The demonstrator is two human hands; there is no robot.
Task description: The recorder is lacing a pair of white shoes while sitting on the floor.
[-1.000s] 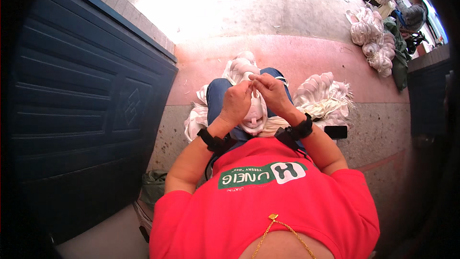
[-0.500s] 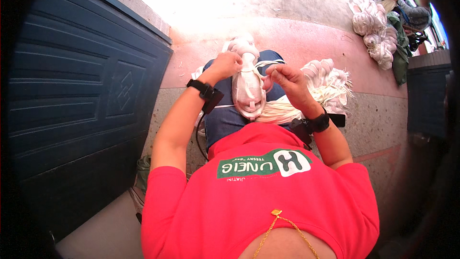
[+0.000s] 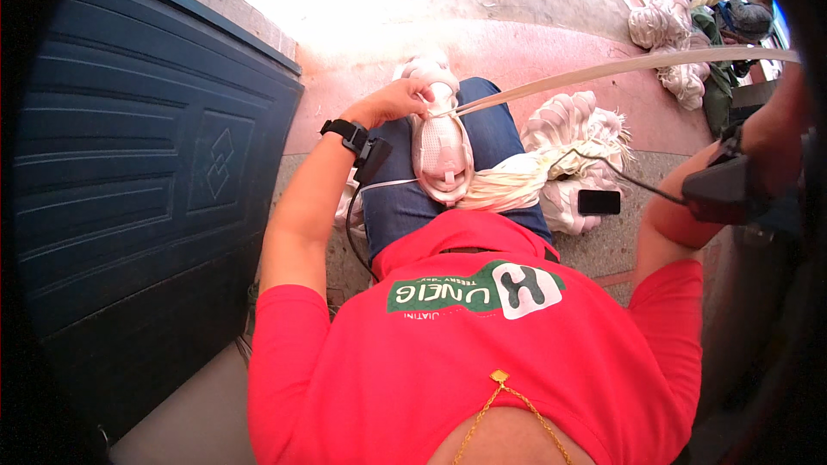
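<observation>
A pale pink-white sneaker point(image 3: 444, 151) lies on my lap, its heel opening toward me. My left hand point(image 3: 398, 102) is closed on the sneaker's side by the lacing, its fingertips pressed against the upper. From the lacing, a long cream shoelace point(image 3: 620, 71) runs taut to the far right. My right hand point(image 3: 775, 142), dark and partly cut off at the picture's right rim, is up and out to the side, holding the lace's far end; its fingers are hard to make out. A bundle of loose cream laces point(image 3: 504, 182) lies over my right thigh.
Beside my right leg sit a stack of similar shoes point(image 3: 564, 125) and a black phone-like slab point(image 3: 600, 202). More bundled shoes point(image 3: 659, 21) lie at the far right. A dark blue panelled door point(image 3: 164, 146) stands close on my left. A cable point(image 3: 633, 176) hangs from my right wrist device.
My right hand has swung from beside the sneaker far out to the right, drawing the shoelace out long and taut. My left hand stays at the sneaker, moved slightly left.
</observation>
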